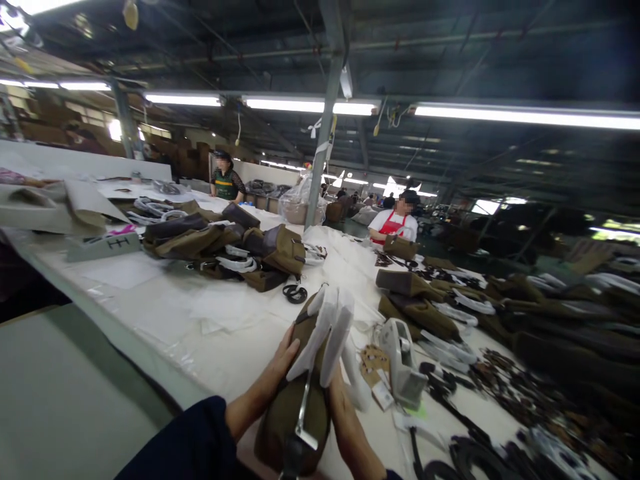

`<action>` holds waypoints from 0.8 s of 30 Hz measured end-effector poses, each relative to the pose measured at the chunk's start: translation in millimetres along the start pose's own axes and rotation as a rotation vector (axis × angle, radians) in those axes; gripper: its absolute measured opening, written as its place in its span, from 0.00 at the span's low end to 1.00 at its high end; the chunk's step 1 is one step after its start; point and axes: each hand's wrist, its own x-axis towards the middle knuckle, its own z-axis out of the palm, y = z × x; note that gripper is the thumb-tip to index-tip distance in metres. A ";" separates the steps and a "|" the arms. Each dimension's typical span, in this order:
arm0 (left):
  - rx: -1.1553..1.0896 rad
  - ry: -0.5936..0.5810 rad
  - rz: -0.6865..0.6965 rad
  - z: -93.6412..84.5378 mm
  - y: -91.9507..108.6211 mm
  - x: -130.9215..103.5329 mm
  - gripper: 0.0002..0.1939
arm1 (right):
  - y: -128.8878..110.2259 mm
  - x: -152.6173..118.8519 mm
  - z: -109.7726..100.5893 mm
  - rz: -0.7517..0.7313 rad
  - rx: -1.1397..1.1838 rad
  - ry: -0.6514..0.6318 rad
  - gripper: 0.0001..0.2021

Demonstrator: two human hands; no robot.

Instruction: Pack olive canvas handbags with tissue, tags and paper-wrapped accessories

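An olive-brown bag stands upright on the white table, with a zipper along its top and handles wrapped in white paper. My left hand presses against the bag's left side, its fingers stretched along it. On the opposite side is my right hand, with its fingers mostly hidden behind the bag and the wrapped handles. Both hands hold the bag between them. A coiled black strap lies just beyond it.
Similar bags are piled at the left and right. A white dispenser, brown tags and dark straps lie to the right. Two people stand beyond the table; a post rises behind.
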 end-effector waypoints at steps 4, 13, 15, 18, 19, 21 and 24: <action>0.110 0.111 -0.002 -13.2 23.9 -12.6 0.28 | -32.1 -11.2 -45.0 0.076 -0.102 -0.039 0.28; 0.177 -0.342 0.186 28.4 140.7 -33.2 0.19 | -133.8 61.2 -68.2 -0.309 -0.429 -0.065 0.22; 0.114 -0.413 0.183 29.8 151.1 -26.9 0.15 | -138.7 76.6 -63.2 -0.346 -0.390 -0.107 0.13; 0.079 -0.391 0.217 19.9 155.4 -17.4 0.10 | -138.8 86.2 -62.3 -0.391 -0.376 -0.073 0.07; 0.066 -0.359 0.227 16.3 154.8 -15.2 0.09 | -139.1 85.9 -63.2 -0.406 -0.391 -0.063 0.07; -0.011 -0.299 0.204 12.3 152.3 -12.3 0.08 | -142.4 79.5 -64.5 -0.440 -0.425 -0.016 0.08; -0.267 -0.263 0.076 17.0 150.6 -10.8 0.10 | -154.2 55.4 -58.7 -0.507 -0.434 0.195 0.07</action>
